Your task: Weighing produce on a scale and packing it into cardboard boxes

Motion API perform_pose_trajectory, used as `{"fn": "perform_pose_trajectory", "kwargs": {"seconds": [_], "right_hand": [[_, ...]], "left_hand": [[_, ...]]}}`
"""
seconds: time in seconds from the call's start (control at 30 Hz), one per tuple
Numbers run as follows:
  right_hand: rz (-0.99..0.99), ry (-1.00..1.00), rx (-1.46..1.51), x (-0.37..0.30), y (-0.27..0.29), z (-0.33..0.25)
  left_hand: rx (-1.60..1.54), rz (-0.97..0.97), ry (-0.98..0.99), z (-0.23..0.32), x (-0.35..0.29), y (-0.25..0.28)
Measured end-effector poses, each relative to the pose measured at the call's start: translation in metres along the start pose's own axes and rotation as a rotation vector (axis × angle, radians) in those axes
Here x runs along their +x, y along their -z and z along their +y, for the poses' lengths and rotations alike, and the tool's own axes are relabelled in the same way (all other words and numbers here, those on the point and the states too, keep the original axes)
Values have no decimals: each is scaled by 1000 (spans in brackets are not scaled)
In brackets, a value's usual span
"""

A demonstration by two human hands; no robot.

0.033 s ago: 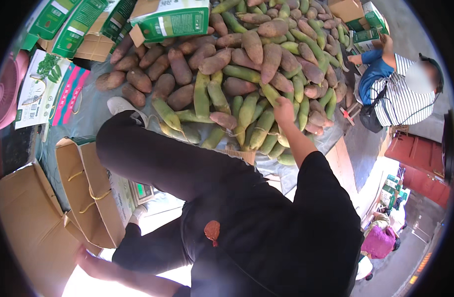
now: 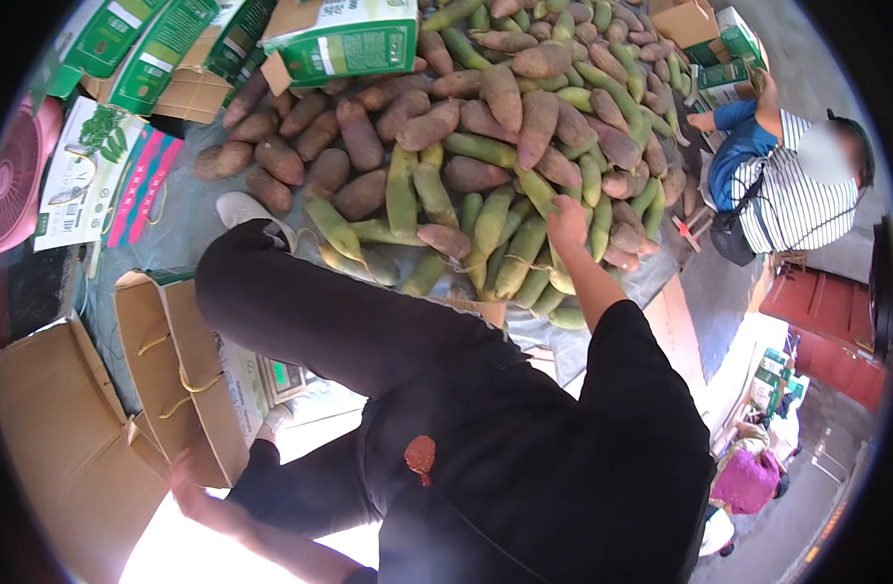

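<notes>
Standing at the far left, as seen from close by, is a pink round thing with ribs (image 2: pixel 16 180); below it spreads a large sheet of brown cardboard (image 2: pixel 72 448); beside these lie a white printed panel (image 2: pixel 81 185) with a leafy picture and a pink-and-teal striped piece (image 2: pixel 143 185); green boxes (image 2: pixel 169 54) lean together above them.

The left hand (image 2: pixel 186 479) is low, at the bottom edge of an open carton (image 2: pixel 208 423) fitted with yellow cords (image 2: pixel 198 385); bright light washes over this part, and whether its grip is clenched or released I cannot tell.

Next to the right come a pale shoe (image 2: pixel 244 211) and, lower down, a scale (image 2: pixel 282 376) with a lit green display; a green-and-white box (image 2: pixel 354 47) rests at the top, against the heap; the person's dark-trousered leg (image 2: pixel 349 302) crosses below.

The heap fills the upper middle, mixing reddish-brown roots (image 2: pixel 361 134) with green radishes (image 2: pixel 400 195); on its near right part lies one slanting green radish (image 2: pixel 533 188), its lower end in the right hand (image 2: pixel 566 229), whose grip is closed about it.

Farther right, well apart from the heap, are several people in the distance, one in magenta (image 2: pixel 746 482); above them a co-worker in a striped top (image 2: pixel 797 195); then red panels (image 2: pixel 826 311).
</notes>
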State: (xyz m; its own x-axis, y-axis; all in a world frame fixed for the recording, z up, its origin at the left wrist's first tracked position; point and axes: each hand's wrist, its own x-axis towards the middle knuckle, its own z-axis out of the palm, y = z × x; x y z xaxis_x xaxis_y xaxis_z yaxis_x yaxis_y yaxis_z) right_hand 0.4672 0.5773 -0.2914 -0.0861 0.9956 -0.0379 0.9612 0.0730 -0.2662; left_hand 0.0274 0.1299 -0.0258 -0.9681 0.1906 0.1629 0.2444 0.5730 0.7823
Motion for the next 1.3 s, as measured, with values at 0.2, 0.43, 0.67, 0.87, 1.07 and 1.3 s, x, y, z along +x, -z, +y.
{"fn": "perform_pose_trajectory", "kwargs": {"seconds": [0.2, 0.43, 0.67, 0.87, 1.07, 1.3], "right_hand": [[-208, -278, -266, 0, 23, -10], [-466, -268, -376, 20, 9, 8], [-486, -149, -146, 32, -10, 42], [-526, -241, 92, 29, -27, 24], [-572, -227, -11, 29, -34, 36], [-678, -356, -51, 20, -25, 6]], "left_hand": [[359, -503, -359, -26, -44, -63], [475, -360, -380, -25, -45, -49], [433, -90, -325, -31, -25, -38], [499, 70, -174, -54, -22, -14], [601, -80, -19, -66, -31, -21], [376, 73, -15, -71, -27, -9]]}}
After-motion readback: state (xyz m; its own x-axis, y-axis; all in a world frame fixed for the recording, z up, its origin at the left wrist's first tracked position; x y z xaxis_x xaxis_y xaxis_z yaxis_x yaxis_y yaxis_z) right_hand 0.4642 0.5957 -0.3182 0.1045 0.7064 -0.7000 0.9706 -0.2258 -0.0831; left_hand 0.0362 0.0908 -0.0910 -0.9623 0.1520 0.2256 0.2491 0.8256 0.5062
